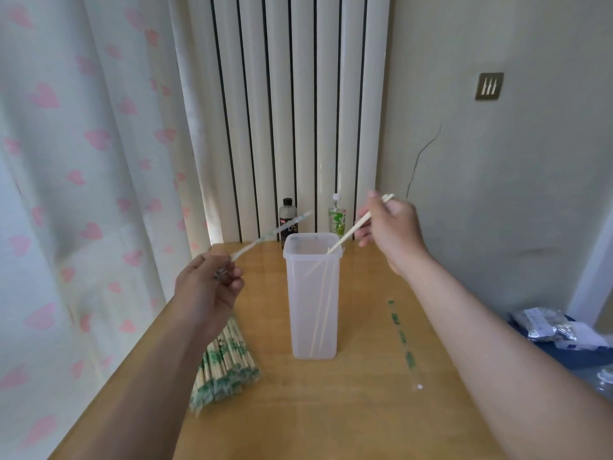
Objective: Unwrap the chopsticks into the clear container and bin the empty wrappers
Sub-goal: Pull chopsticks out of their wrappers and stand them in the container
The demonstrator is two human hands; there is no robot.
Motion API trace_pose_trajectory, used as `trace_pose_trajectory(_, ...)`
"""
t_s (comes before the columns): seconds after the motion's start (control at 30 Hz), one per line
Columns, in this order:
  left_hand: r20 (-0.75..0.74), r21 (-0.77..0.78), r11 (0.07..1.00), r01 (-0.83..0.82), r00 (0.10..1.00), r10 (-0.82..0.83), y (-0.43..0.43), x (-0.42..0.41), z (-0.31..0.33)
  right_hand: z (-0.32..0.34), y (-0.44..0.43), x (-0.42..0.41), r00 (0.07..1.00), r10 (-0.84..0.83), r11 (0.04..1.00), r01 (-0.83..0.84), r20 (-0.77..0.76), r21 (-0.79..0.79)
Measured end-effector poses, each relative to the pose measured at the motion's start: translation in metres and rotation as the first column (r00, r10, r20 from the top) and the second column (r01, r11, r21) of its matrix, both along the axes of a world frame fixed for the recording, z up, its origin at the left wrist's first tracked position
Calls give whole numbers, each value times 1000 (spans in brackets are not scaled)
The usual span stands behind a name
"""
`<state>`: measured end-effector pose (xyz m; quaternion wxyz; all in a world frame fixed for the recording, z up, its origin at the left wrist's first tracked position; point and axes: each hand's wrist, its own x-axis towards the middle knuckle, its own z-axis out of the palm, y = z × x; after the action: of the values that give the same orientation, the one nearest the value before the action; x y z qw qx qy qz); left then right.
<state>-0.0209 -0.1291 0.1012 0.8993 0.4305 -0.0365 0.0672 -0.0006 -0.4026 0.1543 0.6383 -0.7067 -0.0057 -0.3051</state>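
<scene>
at left, filling that side: pale curtain (83, 194) printed with pink hearts.
behind, centre: white ribbed radiator (298, 111) with dark gaps between the ribs.
below: wooden tabletop (331, 410), carrying the task's things.
at far right, past the tabletop's edge: silvery packets (544, 325) on a blue surface.
centre of tabletop: tall clear container (298, 310), upright, open at the top, with a few bare chopsticks (320, 310) leaning inside.
left of the container, toward the front-left edge: bundle of wrapped chopsticks (225, 370), lying flat, green print on the sleeves, upper part hidden under the left forearm.
left hand (207, 287): raised over the tabletop left of the container, fingers curled, pinching one end of a wrapper (265, 239), blurred, clear with faint marks, slanting up and right toward the dark bottle.
right hand (393, 227): raised beyond the container's right side, fingers closed round the upper end of a bare chopstick pair (351, 232), tilted, lower tips at the rim just inside the container's back-right corner.
right of the container, apart from it: second wrapper (403, 340), flat on the tabletop, running front to back, green marks along it.
at the tabletop's back edge, behind the container: dark bottle (288, 219) with black cap; to its right, green-printed pouch (337, 217) with white cap; both upright.
high on the right wall: small metal plate (489, 86).
</scene>
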Motion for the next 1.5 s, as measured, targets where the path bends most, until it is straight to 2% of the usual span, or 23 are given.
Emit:
trace_pose_trajectory(0.17,7,50,999,19,1000,-20,-16,-5,-1,-13,21,22,982,16,944,-77,-186,-321)
trace_pose_trajectory(0.27,3,62,998,15,1000,-16,-19,-8,-1,-14,23,26,957,18,906,-137,-288,-400)
trace_pose_trajectory(0.37,17,58,998,27,999,-28,-19,-12,-1,-8,20,13,973,22,944,-97,-231,-317)
trace_pose_trajectory(0.47,39,59,996,68,997,-71,-31,-17,1,-9,11,-12,992,27,998,-34,-122,-60)
trace_pose_trajectory(0.53,53,69,993,97,993,-101,-47,-20,0,-17,3,-33,983,152,987,-144,-107,75)
trace_pose_trajectory(0.6,69,120,986,118,990,-126,-68,-24,-3,-31,-5,-47,946,285,957,-271,-152,108)
trace_pose_trajectory(0.67,84,227,965,129,985,-151,-92,-28,-10,-43,-17,-56,931,318,947,-301,-178,113)
trace_pose_trajectory(0.77,74,394,901,178,972,-224,-122,-33,-26,-54,-48,-54,958,215,974,-196,-189,117)
trace_pose_trajectory(0.93,-115,536,788,304,951,-288,-151,-31,-65,-77,-106,-41,946,83,981,-23,-312,191)
trace_pose_trajectory(1.0,-211,610,700,370,928,-307,-158,-30,-82,-93,-121,-32,925,37,984,33,-379,176)
trace_pose_trajectory(1.13,-372,748,422,513,850,-374,-169,-26,-105,-127,-137,-9,902,2,964,114,-431,242)
trace_pose_trajectory(1.17,-385,761,391,518,845,-371,-173,-25,-107,-134,-139,-3,901,11,953,122,-433,279)
trace_pose_trajectory(1.23,-392,763,398,509,854,-341,-183,-24,-109,-149,-140,10,895,35,935,127,-444,331)
trace_pose_trajectory(1.3,-400,749,445,491,870,-287,-195,-23,-111,-165,-143,20,861,-26,953,174,-507,248)
trace_pose_trajectory(1.4,-403,772,453,445,895,-193,-212,-17,-119,-192,-150,15,765,-234,970,228,-600,-88)
trace_pose_trajectory(1.47,-391,819,401,411,910,-136,-220,-14,-125,-209,-152,4,758,-327,941,204,-564,-271)
trace_pose_trajectory(1.5,-372,857,341,386,922,-109,-224,-12,-128,-213,-150,0,772,-342,929,193,-535,-316)
